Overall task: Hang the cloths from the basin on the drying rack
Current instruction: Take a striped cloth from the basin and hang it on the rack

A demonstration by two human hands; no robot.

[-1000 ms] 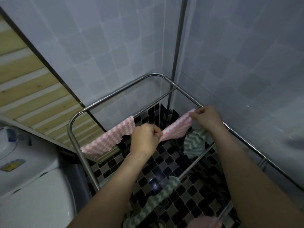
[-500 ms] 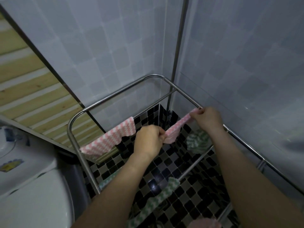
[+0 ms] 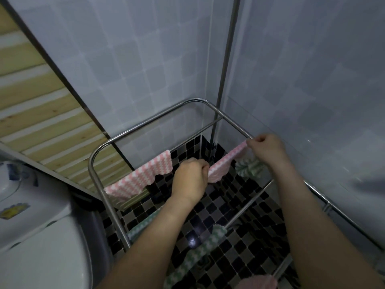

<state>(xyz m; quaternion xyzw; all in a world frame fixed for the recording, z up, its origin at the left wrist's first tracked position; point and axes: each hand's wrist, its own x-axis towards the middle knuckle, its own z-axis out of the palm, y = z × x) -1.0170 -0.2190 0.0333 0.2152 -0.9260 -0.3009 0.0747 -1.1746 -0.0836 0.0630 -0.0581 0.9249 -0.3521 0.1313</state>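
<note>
A steel drying rack stands in the tiled corner. A pink-and-white cloth is stretched along a rack bar between my hands. My left hand pinches its near end. At the rack's right rail, my right hand grips the far end. Another pink-and-white cloth hangs on the same bar to the left. A green-and-white cloth hangs below my right hand, and another green-and-white cloth drapes over a nearer bar. The basin is out of view.
A white appliance sits at lower left beside the rack. Wooden slats lean on the left wall. A vertical metal pipe runs down the corner. Black mosaic floor lies under the rack. A pink cloth edge shows at the bottom.
The pink cloth between my hands has been drawn tighter along the bar. Both hands have stayed in nearly the same place.
</note>
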